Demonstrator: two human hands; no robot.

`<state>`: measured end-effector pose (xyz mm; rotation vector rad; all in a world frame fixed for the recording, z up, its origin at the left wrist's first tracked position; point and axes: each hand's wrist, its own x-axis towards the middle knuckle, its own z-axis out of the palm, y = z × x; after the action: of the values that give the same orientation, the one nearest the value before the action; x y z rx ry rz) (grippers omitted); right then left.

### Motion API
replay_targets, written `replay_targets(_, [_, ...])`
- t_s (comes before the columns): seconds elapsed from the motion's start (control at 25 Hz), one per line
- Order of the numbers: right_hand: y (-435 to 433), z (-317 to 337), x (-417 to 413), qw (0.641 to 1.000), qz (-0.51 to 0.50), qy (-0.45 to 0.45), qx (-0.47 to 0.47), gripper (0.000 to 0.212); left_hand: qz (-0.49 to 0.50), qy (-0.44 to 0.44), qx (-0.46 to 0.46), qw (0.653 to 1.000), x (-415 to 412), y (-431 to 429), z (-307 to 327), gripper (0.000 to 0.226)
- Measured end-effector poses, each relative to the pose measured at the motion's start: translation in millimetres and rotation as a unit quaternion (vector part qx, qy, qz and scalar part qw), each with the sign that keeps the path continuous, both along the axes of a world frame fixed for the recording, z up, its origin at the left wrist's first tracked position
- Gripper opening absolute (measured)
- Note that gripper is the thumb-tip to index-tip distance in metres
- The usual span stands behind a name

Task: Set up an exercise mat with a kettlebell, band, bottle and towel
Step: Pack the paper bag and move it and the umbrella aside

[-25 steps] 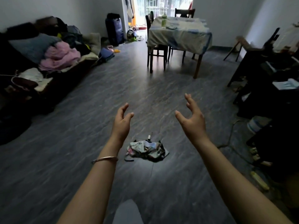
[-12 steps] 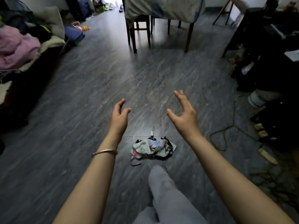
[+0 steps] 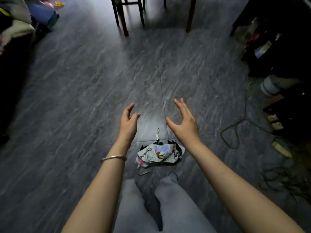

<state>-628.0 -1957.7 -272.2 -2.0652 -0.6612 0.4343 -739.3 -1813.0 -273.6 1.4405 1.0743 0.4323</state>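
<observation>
- Since neither the left hand [image 3: 128,122] nor the right hand [image 3: 184,122] holds anything, both hover above the floor [image 3: 84,98], fingers [image 3: 180,104] spread and loosely curved, palms turned toward each other.
- No mat, kettlebell, band, bottle or towel shows anywhere in this view, so the step in hand is, I judge, clearing or choosing a place for the mat.
- A folded umbrella [image 3: 161,153] lies on the floor just below the 2 hands, in front of the person's grey-trousered legs [image 3: 168,207]. It sits where a mat could go and is best lifted by the whole bundle, not by its loose strap.
- A cable [image 3: 235,128] loops over the floor toward the right edge, near dark furniture and a white container [image 3: 271,84].
- Chair legs [image 3: 124,22] stand at the far edge, so the mat is best laid well apart from both.
</observation>
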Motion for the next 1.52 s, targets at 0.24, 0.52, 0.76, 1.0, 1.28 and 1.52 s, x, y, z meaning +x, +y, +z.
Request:
replay_targets(0.24, [45, -97, 12, 0.995, -0.042, 0.032, -0.083, 0.068, -0.102, 0.052, -0.036, 0.993, 27, 43, -89, 0.044])
replay_targets(0.52, [76, -251, 20, 0.968, -0.085, 0.077, -0.225, 0.070, -0.266, 0.119, -0.035, 0.956, 61, 92, -227, 0.046])
replay_targets(0.76, [69, -428, 6, 0.934, -0.083, 0.108, -0.329, 0.078, -0.359, 0.156, -0.034, 0.920, 70, 77, -392, 0.051])
replay_targets(1.0, [54, -603, -27, 0.909, -0.087, 0.117, -0.390, 0.086, -0.422, 0.193, -0.018, 0.885, 58, 45, -558, 0.053])
replay_targets(1.28, [50, -751, -53, 0.868, -0.079, 0.205, -0.445, 0.119, -0.463, 0.290, 0.009, 0.837, 33, 31, -717, 0.057])
replay_targets(1.52, [54, -813, -54, 0.857, -0.065, 0.147, -0.490, 0.100, -0.515, 0.348, -0.008, 0.783, 33, 20, -775, 0.064])
